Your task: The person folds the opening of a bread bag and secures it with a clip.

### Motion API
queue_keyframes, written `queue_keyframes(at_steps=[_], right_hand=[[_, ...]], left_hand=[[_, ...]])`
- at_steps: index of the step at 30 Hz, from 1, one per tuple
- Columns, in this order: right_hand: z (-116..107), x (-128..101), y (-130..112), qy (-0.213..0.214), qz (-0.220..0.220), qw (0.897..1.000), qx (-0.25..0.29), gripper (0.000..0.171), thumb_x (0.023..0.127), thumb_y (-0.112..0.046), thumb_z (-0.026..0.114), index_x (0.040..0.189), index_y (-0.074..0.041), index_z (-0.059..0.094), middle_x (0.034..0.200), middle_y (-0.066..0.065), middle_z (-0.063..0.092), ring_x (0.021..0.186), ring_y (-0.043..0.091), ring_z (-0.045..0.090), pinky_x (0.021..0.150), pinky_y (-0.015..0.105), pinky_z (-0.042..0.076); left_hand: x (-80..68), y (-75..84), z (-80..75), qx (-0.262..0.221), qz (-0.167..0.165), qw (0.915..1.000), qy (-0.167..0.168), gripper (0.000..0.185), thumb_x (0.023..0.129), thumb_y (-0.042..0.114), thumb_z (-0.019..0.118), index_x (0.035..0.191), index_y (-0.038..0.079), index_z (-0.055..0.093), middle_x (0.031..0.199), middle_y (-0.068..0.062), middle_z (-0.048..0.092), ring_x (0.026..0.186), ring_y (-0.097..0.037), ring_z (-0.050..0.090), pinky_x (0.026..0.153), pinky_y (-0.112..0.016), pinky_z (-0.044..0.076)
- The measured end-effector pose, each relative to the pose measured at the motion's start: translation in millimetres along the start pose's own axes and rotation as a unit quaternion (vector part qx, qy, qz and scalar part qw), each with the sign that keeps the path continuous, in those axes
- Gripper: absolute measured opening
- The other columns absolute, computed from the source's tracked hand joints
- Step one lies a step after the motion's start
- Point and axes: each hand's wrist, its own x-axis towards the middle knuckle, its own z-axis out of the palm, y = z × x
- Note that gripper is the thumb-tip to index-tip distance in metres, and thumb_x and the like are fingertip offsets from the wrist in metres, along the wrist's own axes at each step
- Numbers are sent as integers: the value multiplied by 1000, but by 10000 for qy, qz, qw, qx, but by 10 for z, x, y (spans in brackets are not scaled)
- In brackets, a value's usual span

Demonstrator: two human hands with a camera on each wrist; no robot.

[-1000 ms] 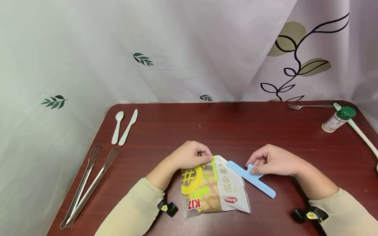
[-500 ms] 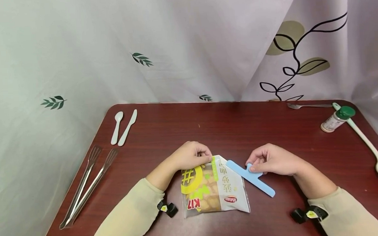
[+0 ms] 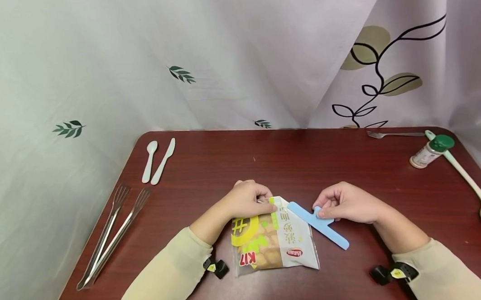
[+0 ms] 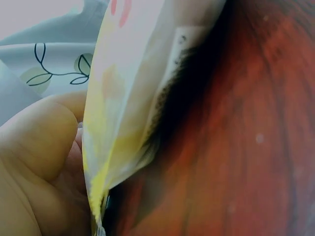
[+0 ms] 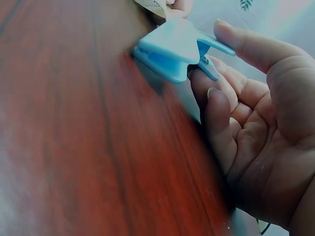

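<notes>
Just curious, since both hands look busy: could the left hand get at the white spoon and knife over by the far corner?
Probably yes. The spoon and knife lie in the open, bare table between, but the left hand pinches the snack bag.

A snack bag's (image 4: 128,98) yellow-and-white edge is pinched by the left hand (image 4: 39,162) above a dark red table (image 4: 246,147); a leaf-patterned curtain (image 4: 44,64) is seen behind.
</notes>
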Motion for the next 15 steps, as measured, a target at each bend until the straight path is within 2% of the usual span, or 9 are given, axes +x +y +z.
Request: queue_keyframes(at_steps=[8, 15], right_hand=[[12, -6, -6, 88, -137, 9998, -131, 8, 95, -3, 79, 103, -4, 80, 75, -2, 71, 63, 0, 57, 58, 23, 51], [16, 1, 13, -2, -314, 9995, -92, 10, 95, -1, 77, 104, -5, 80, 77, 0, 73, 65, 1, 61, 59, 24, 53]], left_hand=[[8, 21, -1, 21, 186, 9998, -49, 24, 94, 34, 79, 74, 31, 67, 56, 18, 46, 72, -9, 50, 80, -39, 32], [-2, 3, 18, -41, 244, 9997, -53, 19, 95, 34, 79, 78, 32, 70, 58, 20, 52, 69, -7, 52, 80, -38, 32]])
